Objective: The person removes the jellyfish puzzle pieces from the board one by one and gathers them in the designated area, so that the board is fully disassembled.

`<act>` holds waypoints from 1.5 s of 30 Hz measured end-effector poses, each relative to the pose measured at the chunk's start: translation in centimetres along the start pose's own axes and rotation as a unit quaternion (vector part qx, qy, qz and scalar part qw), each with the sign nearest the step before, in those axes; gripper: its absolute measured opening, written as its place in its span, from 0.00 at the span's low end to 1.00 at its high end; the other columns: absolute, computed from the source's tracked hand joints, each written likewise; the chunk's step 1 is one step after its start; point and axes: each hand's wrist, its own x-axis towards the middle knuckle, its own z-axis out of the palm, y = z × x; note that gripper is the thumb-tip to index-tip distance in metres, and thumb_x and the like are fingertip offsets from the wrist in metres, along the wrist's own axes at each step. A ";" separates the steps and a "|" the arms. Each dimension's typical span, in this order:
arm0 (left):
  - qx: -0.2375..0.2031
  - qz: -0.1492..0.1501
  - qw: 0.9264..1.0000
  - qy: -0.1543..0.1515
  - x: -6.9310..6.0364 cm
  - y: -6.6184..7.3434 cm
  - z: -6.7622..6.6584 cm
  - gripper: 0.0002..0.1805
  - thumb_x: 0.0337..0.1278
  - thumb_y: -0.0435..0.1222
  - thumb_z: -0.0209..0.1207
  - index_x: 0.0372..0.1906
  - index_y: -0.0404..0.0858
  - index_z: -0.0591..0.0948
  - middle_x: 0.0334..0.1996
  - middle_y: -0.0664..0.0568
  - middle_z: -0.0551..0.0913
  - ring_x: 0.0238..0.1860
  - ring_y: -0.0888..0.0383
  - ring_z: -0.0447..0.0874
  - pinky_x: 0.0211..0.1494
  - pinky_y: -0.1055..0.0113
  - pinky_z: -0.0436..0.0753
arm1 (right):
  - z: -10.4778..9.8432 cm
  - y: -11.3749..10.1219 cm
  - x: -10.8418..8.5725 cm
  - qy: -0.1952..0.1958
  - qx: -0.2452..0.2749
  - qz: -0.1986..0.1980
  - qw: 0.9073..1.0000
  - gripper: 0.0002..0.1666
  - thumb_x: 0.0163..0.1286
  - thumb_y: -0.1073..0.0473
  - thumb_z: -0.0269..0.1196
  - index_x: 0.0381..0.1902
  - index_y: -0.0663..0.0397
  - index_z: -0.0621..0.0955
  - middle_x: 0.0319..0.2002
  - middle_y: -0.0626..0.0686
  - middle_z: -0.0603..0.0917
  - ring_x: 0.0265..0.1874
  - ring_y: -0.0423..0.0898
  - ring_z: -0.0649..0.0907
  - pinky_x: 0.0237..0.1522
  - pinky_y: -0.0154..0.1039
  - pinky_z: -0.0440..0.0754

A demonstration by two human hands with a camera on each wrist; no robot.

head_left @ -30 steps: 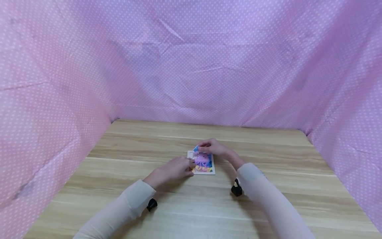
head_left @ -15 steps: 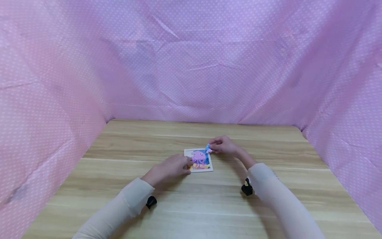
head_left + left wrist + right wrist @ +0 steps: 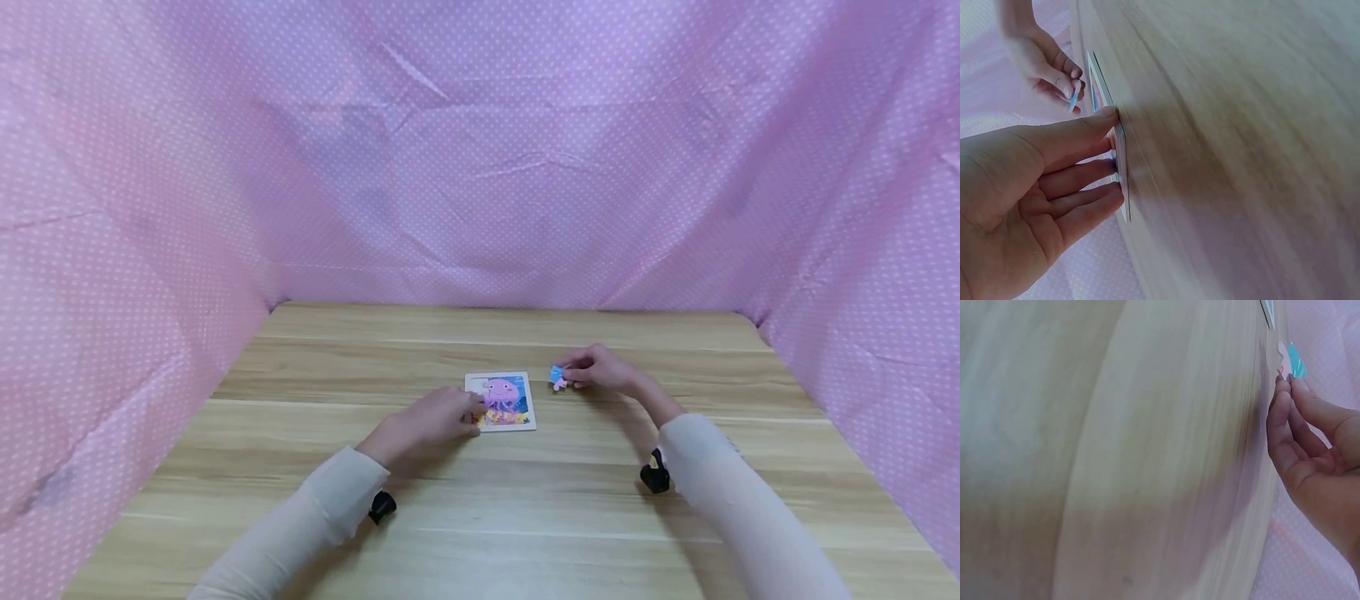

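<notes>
A small square jigsaw board (image 3: 531, 404) with a white frame lies flat on the table. Its picture is a pink jellyfish over yellow and pink coral on blue, with a pale bare patch at the upper left. My left hand (image 3: 435, 417) rests at the board's left side; in the left wrist view, the fingertips (image 3: 1110, 195) touch its top and the thumb its near edge. To the right of the board, clear of it, my right hand (image 3: 600, 371) pinches a blue-and-pink jigsaw piece (image 3: 557, 377) between thumb and fingertips, just above the wood.
The wood-grain table (image 3: 480, 508) stretches out around the board on every side. Pink dotted cloth (image 3: 480, 167) hangs at the back and both sides. A black wrist camera (image 3: 655, 472) hangs under the right sleeve, another (image 3: 382, 507) under the left.
My right hand has drawn the jigsaw piece away from the board's upper left, across to the right of the frame. The left hand has stayed at the board's left side.
</notes>
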 end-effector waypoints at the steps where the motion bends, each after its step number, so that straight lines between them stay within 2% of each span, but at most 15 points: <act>1: -0.004 -0.003 1.000 0.000 0.1 0.0 0.0 0.09 0.66 0.37 0.66 0.47 0.40 0.88 0.51 0.50 0.88 0.27 0.66 0.69 0.34 0.73 0.73 | -0.1 0.1 -0.1 0.003 -0.001 0.004 1.000 0.19 0.75 0.69 0.59 0.58 0.78 0.79 0.46 0.67 0.87 0.35 0.37 0.83 0.41 0.32 0.85; 6: -0.017 -0.027 0.999 -0.001 0.1 0.0 0.0 0.15 0.65 0.37 0.67 0.54 0.37 0.87 0.60 0.44 0.85 0.22 0.65 0.62 0.29 0.73 0.67 | -0.3 0.3 -0.5 0.012 0.021 0.026 0.999 0.17 0.73 0.67 0.62 0.54 0.78 0.81 0.42 0.63 0.89 0.34 0.37 0.85 0.41 0.32 0.86; 9: -0.019 -0.030 0.999 0.002 0.0 0.0 0.0 0.16 0.64 0.36 0.67 0.54 0.37 0.87 0.56 0.45 0.87 0.22 0.65 0.62 0.28 0.73 0.66 | -0.3 0.6 -0.5 0.024 0.043 0.047 0.998 0.16 0.72 0.68 0.63 0.52 0.77 0.81 0.40 0.60 0.89 0.33 0.36 0.84 0.40 0.30 0.85; 11: -0.020 -0.029 0.999 0.003 0.0 0.1 0.0 0.15 0.64 0.36 0.67 0.53 0.37 0.88 0.48 0.49 0.89 0.24 0.65 0.65 0.29 0.74 0.68 | -0.3 0.8 -0.6 0.027 0.047 0.053 0.997 0.16 0.72 0.69 0.63 0.52 0.78 0.81 0.41 0.59 0.89 0.34 0.36 0.84 0.40 0.30 0.85; 15: -0.019 -0.025 0.999 0.005 0.0 0.2 -0.2 0.13 0.64 0.36 0.67 0.52 0.37 0.88 0.34 0.56 0.83 0.27 0.65 0.69 0.31 0.73 0.71 | -0.3 0.8 -0.6 0.035 0.042 0.066 0.996 0.16 0.72 0.68 0.64 0.52 0.76 0.82 0.43 0.59 0.89 0.34 0.36 0.83 0.40 0.30 0.85; 18: -0.021 -0.025 0.999 0.006 0.0 0.3 -0.2 0.14 0.64 0.36 0.67 0.52 0.37 0.88 0.34 0.57 0.84 0.28 0.64 0.71 0.32 0.73 0.73 | -0.3 0.8 -0.6 0.036 0.043 0.076 0.996 0.16 0.72 0.67 0.64 0.52 0.75 0.82 0.44 0.60 0.89 0.35 0.35 0.84 0.41 0.30 0.85; 21: -0.019 -0.030 0.999 0.004 0.1 0.4 -0.2 0.14 0.65 0.37 0.67 0.53 0.38 0.88 0.41 0.55 0.87 0.29 0.64 0.71 0.34 0.72 0.74 | -0.5 0.5 -0.7 0.029 0.049 0.086 0.995 0.17 0.72 0.68 0.63 0.53 0.76 0.82 0.46 0.62 0.89 0.36 0.35 0.84 0.43 0.30 0.86; 26: -0.020 -0.037 0.999 0.006 0.0 0.5 0.0 0.15 0.65 0.37 0.67 0.54 0.38 0.87 0.52 0.49 0.88 0.26 0.64 0.69 0.32 0.73 0.72 | -0.7 0.2 -0.6 0.025 0.057 0.100 0.993 0.17 0.72 0.68 0.62 0.54 0.77 0.82 0.44 0.60 0.90 0.36 0.34 0.84 0.42 0.30 0.85; 32: -0.033 -0.041 0.999 0.003 -0.3 0.4 0.4 0.13 0.65 0.37 0.66 0.52 0.38 0.88 0.52 0.48 0.88 0.25 0.65 0.67 0.31 0.74 0.71 | -0.1 0.6 -0.5 0.032 0.070 0.126 0.989 0.16 0.71 0.68 0.64 0.52 0.75 0.84 0.41 0.56 0.91 0.34 0.35 0.85 0.41 0.31 0.86; 34: -0.035 -0.038 0.999 0.003 -0.3 0.3 0.5 0.13 0.66 0.37 0.66 0.52 0.38 0.88 0.55 0.47 0.87 0.23 0.65 0.65 0.30 0.74 0.71 | 0.0 0.7 -0.4 0.033 0.074 0.130 0.988 0.16 0.70 0.68 0.65 0.52 0.75 0.84 0.41 0.56 0.91 0.34 0.35 0.85 0.42 0.31 0.86; 36: -0.034 -0.034 0.999 0.005 -0.3 0.3 0.6 0.13 0.66 0.37 0.66 0.52 0.37 0.88 0.57 0.46 0.86 0.23 0.65 0.64 0.31 0.74 0.71 | 0.1 0.6 -0.4 0.034 0.071 0.129 0.989 0.16 0.70 0.68 0.65 0.52 0.75 0.84 0.41 0.55 0.91 0.34 0.35 0.85 0.41 0.31 0.86; 39: -0.030 -0.025 0.999 0.011 -0.2 0.2 0.6 0.13 0.65 0.37 0.66 0.51 0.36 0.88 0.56 0.44 0.87 0.22 0.65 0.62 0.31 0.74 0.71 | 0.0 0.5 -0.4 0.040 0.065 0.125 0.989 0.15 0.70 0.68 0.66 0.50 0.76 0.84 0.39 0.55 0.91 0.33 0.34 0.84 0.40 0.30 0.86; 43: -0.017 -0.018 0.999 0.020 0.0 0.1 0.5 0.13 0.64 0.37 0.67 0.50 0.37 0.88 0.55 0.45 0.87 0.22 0.66 0.63 0.30 0.74 0.71 | -0.1 0.2 -0.1 0.043 0.049 0.111 0.992 0.14 0.68 0.69 0.66 0.47 0.78 0.84 0.37 0.57 0.91 0.30 0.34 0.84 0.37 0.29 0.85; 45: -0.012 -0.018 1.000 0.022 0.1 0.1 0.3 0.13 0.64 0.37 0.67 0.51 0.37 0.88 0.58 0.45 0.86 0.23 0.65 0.65 0.31 0.73 0.71 | -0.3 -0.1 -0.1 0.042 0.033 0.107 0.993 0.13 0.67 0.69 0.67 0.45 0.78 0.84 0.36 0.57 0.91 0.29 0.34 0.83 0.35 0.29 0.85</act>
